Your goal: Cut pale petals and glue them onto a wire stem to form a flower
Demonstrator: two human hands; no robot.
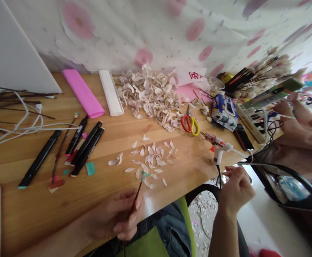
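My left hand (127,212) pinches a thin dark stem (137,194) that leans up over the table edge. At the stem's top is a small grey and teal tip (144,175), right above loose pale petals (153,155) scattered on the wood. My right hand (237,185) is curled closed off the table's front edge, just below a white glue gun (219,151) with a lit red light. Whatever its fingers may hold is hidden. The gun's black cord (219,176) hangs close to those fingers. Scissors (190,123) with red and yellow handles lie left of the gun's nozzle.
A large heap of pale petals (153,94) lies at the back. Pink (83,92) and white (111,92) paper rolls, black markers (40,159) and white cables (24,114) are on the left. A blue packet (224,111) stands right. Another person's arm (292,132) shows far right.
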